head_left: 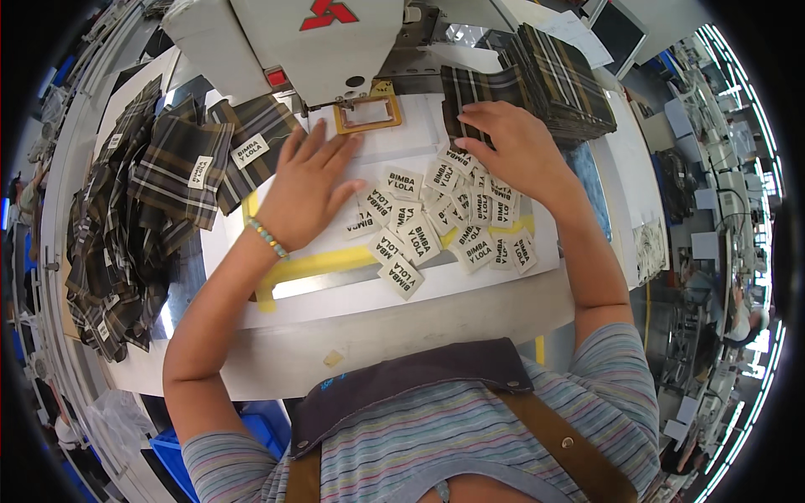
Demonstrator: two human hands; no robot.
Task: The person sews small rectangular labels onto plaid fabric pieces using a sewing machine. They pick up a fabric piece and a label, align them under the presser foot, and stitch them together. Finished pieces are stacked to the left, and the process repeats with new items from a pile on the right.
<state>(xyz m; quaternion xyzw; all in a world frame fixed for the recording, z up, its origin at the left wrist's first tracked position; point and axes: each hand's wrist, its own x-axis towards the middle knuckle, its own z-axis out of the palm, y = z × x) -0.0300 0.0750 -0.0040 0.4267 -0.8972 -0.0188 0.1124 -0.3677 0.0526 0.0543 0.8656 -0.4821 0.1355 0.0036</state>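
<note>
My left hand [308, 189] is open, fingers loosely extended over the white work board [327, 298], just left of the orange clamp frame [365, 127] below the sewing machine head [335, 42]. My right hand [511, 147] is open, fingertips curved onto dark plaid fabric pieces [470, 84], thumb apart from the fingers. Between my hands lie several loose square white labels [402, 277], overlapping on the board and yellow tape [319, 264]. At the left, plaid pieces bearing white labels [250, 151] lie beside a loose heap of similar fabric [117, 243].
A tall folded plaid stack [570, 84] stands at the back right, near papers and a dark screen [619, 42]. A blue bin [260, 427] is below the table's front edge at left. Other workstations line both sides, with a co-worker [742, 323] at far right.
</note>
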